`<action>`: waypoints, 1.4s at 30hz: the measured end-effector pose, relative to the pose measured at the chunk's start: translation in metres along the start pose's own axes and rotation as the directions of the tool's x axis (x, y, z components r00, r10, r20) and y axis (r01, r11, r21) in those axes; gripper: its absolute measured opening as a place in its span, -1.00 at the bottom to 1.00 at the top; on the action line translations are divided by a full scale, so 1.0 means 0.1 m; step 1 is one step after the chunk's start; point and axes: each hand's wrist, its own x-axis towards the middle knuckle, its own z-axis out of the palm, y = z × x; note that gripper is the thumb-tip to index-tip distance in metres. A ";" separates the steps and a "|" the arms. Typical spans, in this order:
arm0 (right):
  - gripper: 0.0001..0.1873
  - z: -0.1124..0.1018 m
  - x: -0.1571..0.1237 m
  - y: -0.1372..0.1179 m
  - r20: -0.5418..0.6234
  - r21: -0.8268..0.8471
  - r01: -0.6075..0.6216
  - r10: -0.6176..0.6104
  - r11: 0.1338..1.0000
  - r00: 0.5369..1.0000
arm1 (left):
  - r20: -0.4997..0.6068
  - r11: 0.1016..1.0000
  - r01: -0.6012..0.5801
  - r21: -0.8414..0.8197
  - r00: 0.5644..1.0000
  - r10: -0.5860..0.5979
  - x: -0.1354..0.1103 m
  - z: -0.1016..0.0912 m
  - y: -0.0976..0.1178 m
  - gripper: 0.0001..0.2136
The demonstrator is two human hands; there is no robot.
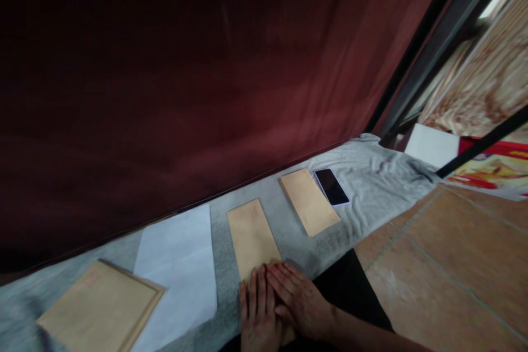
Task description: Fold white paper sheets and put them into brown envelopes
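- Left hand (259, 308) and right hand (303, 302) lie flat, side by side, gripping nothing, over the middle envelope's (252, 234) near end, seemingly pressing it down!
- It rests on grey cloth (225, 264), between white paper (181, 264) and another envelope (309, 203).

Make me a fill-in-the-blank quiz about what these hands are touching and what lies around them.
1. The left hand and right hand rest on the brown envelope in the ____ of the row.
2. In this view, the smartphone lies just to the ____ of another envelope.
3. The leftmost envelope stack partly covers a paper sheet coloured ____.
4. The cloth beneath these things is coloured ____.

Missing words: middle; right; white; grey.
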 end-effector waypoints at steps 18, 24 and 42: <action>-0.33 0.09 -0.09 0.03 0.060 -0.001 -0.026 0.026 1.000 0.998 | 0.209 0.998 0.010 -0.056 0.978 0.001 0.93 0.28 -0.48 -0.44; -0.34 0.07 -0.07 0.04 0.058 -0.037 -0.024 0.026 0.999 0.998 | 0.271 0.995 0.090 -0.033 0.959 -0.078 1.43 0.48 -0.52 -0.39; -0.37 0.19 -0.10 0.04 -0.003 -0.002 -0.030 0.030 1.000 1.000 | 0.209 1.000 -0.008 -0.030 0.978 0.014 0.76 0.17 -0.41 -0.35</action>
